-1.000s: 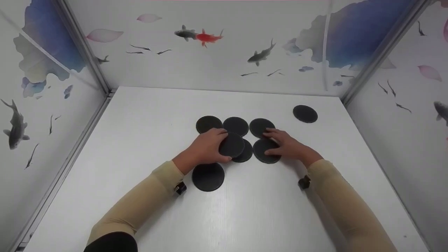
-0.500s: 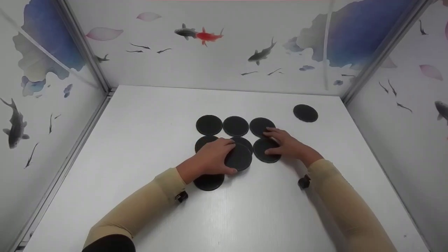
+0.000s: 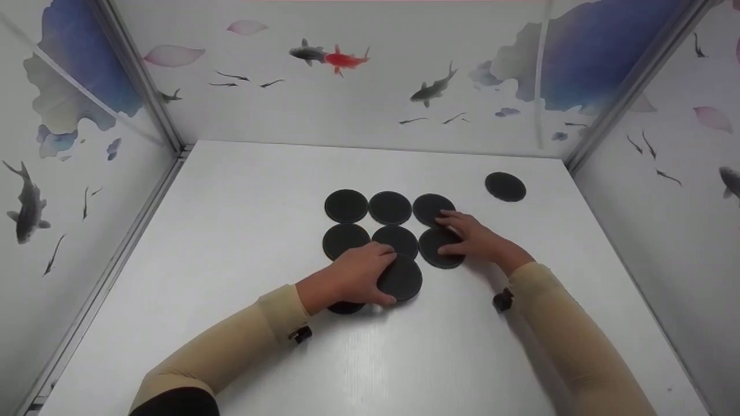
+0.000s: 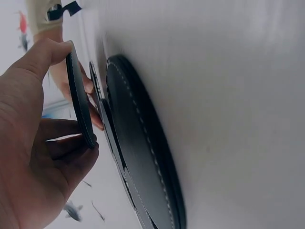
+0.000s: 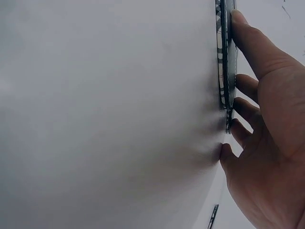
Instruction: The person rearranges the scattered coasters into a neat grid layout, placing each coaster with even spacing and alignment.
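Note:
My left hand [image 3: 355, 274] pinches the edges of a round black coaster [image 3: 400, 278] between thumb and fingers. In the left wrist view this held coaster [image 4: 80, 95] is raised off the table, and a white-stitched coaster [image 4: 138, 138] lies close beside it. My right hand [image 3: 473, 238], fingers spread, rests on the right end of the group, over a front coaster [image 3: 435, 249] and a back coaster [image 3: 429, 207]. In the right wrist view the thumb touches a coaster's top [image 5: 232, 57]. Another coaster [image 3: 346, 308] is mostly hidden under my left hand.
Two rows of coasters lie edge to edge, with a coaster [image 3: 346, 205] at the back left and another [image 3: 341, 239] before it. One lone coaster [image 3: 505, 186] lies at the back right of the white table [image 3: 439, 352]. Printed walls [image 3: 370, 115] enclose the table.
My left hand has moved toward me and slightly right with its coaster, uncovering the left and middle coasters of the second row. My right hand has stayed in place.

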`<state>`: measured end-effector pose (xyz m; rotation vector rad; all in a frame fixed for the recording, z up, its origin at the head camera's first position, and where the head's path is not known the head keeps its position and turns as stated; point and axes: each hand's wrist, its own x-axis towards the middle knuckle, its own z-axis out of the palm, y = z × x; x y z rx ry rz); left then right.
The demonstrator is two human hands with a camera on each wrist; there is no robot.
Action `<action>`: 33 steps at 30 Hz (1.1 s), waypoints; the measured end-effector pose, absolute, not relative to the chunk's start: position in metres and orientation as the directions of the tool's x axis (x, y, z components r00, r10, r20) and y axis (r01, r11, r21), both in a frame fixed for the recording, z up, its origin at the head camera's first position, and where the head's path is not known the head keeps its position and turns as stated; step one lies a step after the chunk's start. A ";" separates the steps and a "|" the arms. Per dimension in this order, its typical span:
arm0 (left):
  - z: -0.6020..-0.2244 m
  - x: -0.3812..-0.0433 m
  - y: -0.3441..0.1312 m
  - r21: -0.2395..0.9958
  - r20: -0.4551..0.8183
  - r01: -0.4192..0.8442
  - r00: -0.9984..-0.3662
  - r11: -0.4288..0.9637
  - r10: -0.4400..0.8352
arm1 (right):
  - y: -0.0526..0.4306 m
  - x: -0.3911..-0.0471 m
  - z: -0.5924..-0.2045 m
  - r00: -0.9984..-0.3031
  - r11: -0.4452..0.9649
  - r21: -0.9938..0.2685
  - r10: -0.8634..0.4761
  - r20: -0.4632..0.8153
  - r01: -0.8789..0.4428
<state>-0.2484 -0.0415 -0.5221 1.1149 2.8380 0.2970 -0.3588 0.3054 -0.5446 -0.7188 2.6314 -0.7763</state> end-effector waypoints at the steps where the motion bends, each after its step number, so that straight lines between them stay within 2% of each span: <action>1: -0.523 -0.247 -0.041 0.203 -0.006 0.667 -0.731 0.717 0.682 | 0.305 -0.359 -0.545 -0.827 0.728 -0.570 -0.544 -0.142 -0.381; 22: -0.530 -0.230 -0.034 0.171 -0.031 0.704 -0.695 0.689 0.718 | 0.305 -0.359 -0.544 -0.828 0.733 -0.555 -0.545 -0.134 -0.393; 33: -0.534 -0.226 -0.030 0.145 -0.064 0.697 -0.702 0.703 0.709 | 0.306 -0.360 -0.546 -0.823 0.733 -0.552 -0.550 -0.138 -0.397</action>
